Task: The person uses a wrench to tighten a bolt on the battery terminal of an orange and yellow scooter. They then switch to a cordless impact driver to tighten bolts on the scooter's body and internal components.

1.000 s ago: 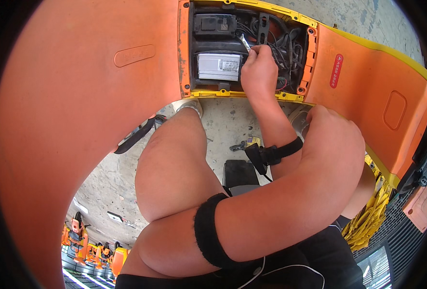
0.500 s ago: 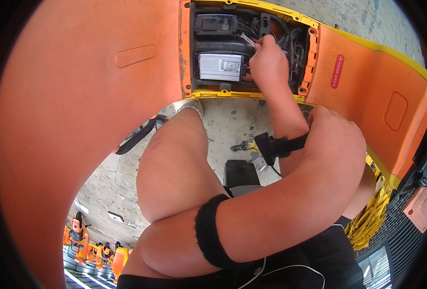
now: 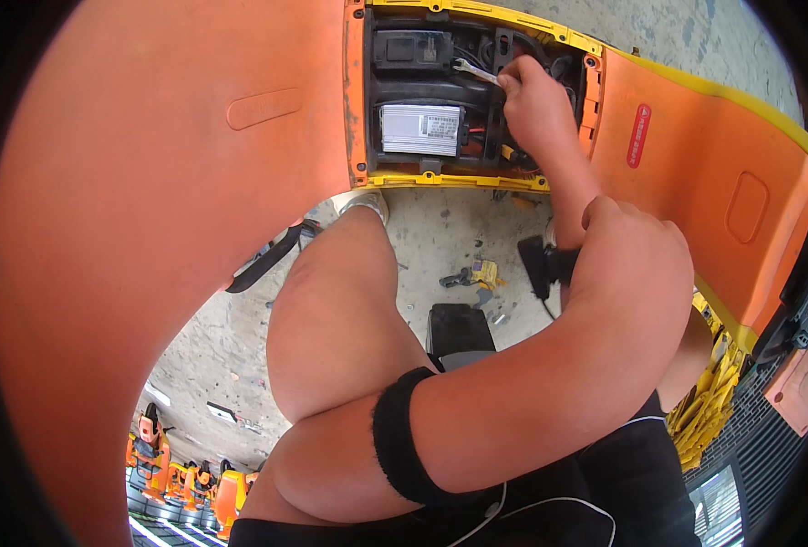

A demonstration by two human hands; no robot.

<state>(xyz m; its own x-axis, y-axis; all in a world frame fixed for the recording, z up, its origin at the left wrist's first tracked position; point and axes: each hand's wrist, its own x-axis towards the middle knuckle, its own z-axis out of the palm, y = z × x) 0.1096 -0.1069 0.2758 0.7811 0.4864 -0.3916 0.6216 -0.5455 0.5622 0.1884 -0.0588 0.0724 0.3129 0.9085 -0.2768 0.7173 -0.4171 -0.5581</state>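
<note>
My right hand (image 3: 541, 102) is closed on the handle of a metal open-end wrench (image 3: 475, 71). The wrench's open jaw points left, beside a black box (image 3: 412, 49) in an open compartment (image 3: 429, 179) of an orange vehicle body. A silver finned metal box (image 3: 419, 129) with a white label sits below the black box. Dark cables (image 3: 564, 68) run near my hand. A black strapped device (image 3: 535, 264) is on my right wrist. My left arm, with a black band (image 3: 399, 438), crosses in front of me. My left hand (image 3: 637, 219) rests bent beside the right forearm, its fingers hidden.
Large orange body panels (image 3: 185, 182) flank the compartment. A yellow-and-black tool (image 3: 481, 273) and small pieces lie on the concrete floor (image 3: 413, 246) below. Yellow parts (image 3: 700, 415) are piled at the right. Orange machines (image 3: 153, 451) stand at the lower left.
My right hand has moved a little to the right with the wrench, showing more of the wrench and of the red and yellow connectors. The wrist device has shifted right too.
</note>
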